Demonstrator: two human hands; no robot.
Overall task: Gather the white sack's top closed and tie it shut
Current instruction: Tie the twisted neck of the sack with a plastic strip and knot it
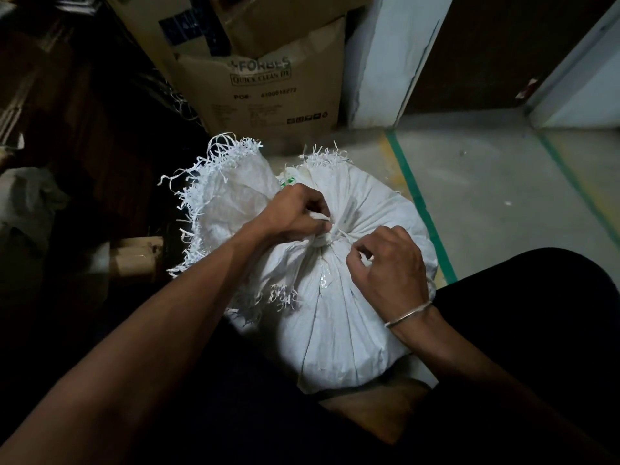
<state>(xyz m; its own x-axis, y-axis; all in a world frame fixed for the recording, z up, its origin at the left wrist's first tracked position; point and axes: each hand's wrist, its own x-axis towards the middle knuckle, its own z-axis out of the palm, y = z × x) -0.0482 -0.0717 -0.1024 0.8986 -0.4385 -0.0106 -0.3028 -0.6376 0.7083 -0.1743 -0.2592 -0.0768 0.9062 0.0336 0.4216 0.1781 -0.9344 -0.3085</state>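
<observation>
White sack [335,323]: soft woven cloth, probably heavy; best held at the gathered neck [322,242]. Left grip [292,213] and right grip [389,263] each pinch a tie end [318,217].

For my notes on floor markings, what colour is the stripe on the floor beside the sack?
The stripe is green, seen best in the head view.
</observation>
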